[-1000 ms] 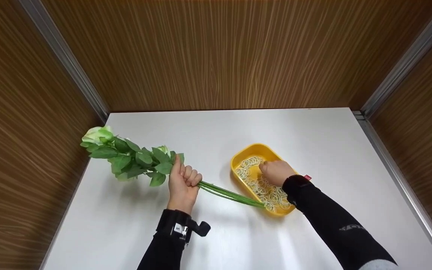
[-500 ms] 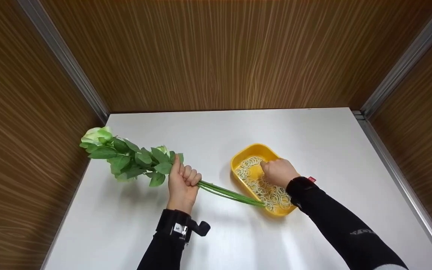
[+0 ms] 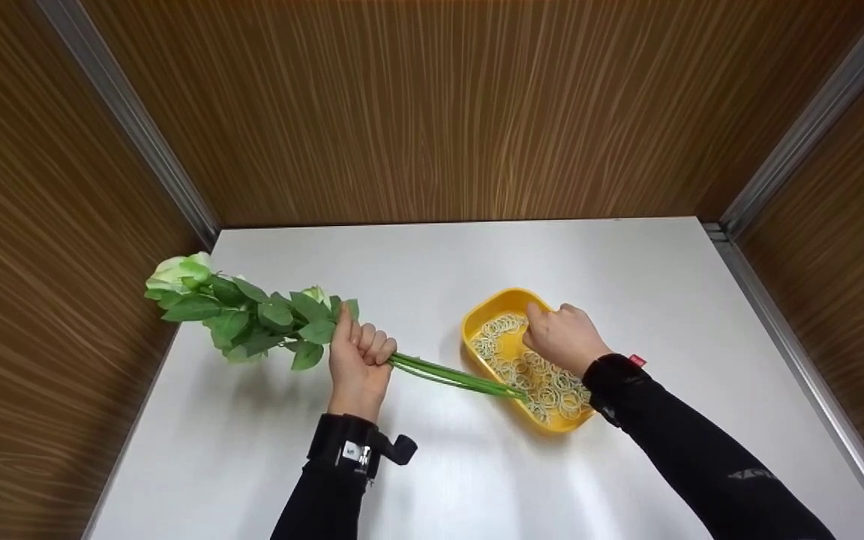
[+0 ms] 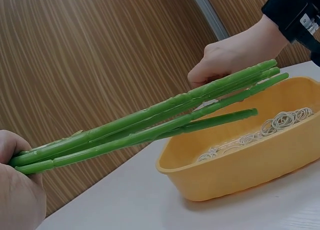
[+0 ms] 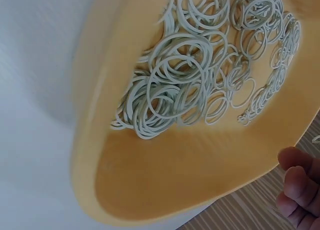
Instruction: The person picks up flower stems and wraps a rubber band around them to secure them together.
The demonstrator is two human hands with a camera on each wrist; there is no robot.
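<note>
My left hand (image 3: 358, 358), at the lower middle of the frame, has its grip wrapped round the flower stems (image 3: 447, 377), holding the bunch together with the blooms (image 3: 177, 271) off to the left and the cut ends over the yellow tray (image 3: 477, 315). My right hand (image 3: 563, 337) hovers over the rubber bands (image 3: 544, 386) in that tray on the worktop (image 3: 627, 255), fingers curled downward. Whether that grip has pinched a band, I cannot tell.

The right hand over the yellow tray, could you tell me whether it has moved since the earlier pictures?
Yes. The right hand has shifted slightly toward the far end of the yellow tray, above the rubber bands.
</note>
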